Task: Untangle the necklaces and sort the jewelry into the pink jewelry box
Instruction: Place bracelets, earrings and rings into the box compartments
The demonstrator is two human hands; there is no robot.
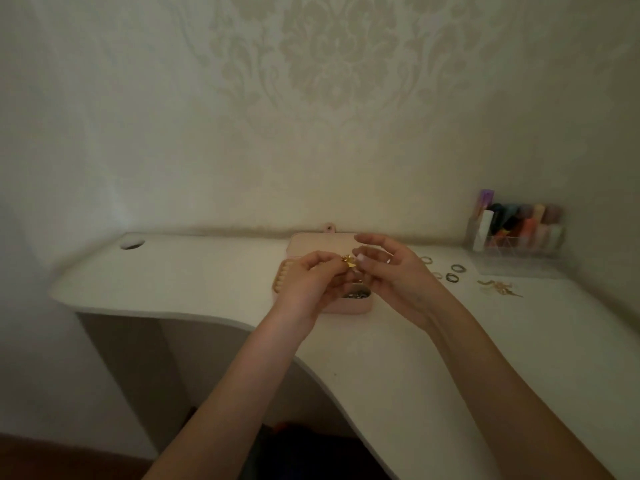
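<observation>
Gold jewelry piece (349, 262) (too small to tell its long axis) sits pinched by left hand (313, 284) fingers above the open pink jewelry box (349, 306) on the desk (180, 271); right hand (394, 271) fingers spread loosely beside it.

One pink jewelry box (349, 308), open. One gold piece (349, 262) held between two hands (313, 289). Four loose rings (452, 277) on the table (194, 275). One gold tangle (498, 287). One clear organizer (516, 237).
</observation>
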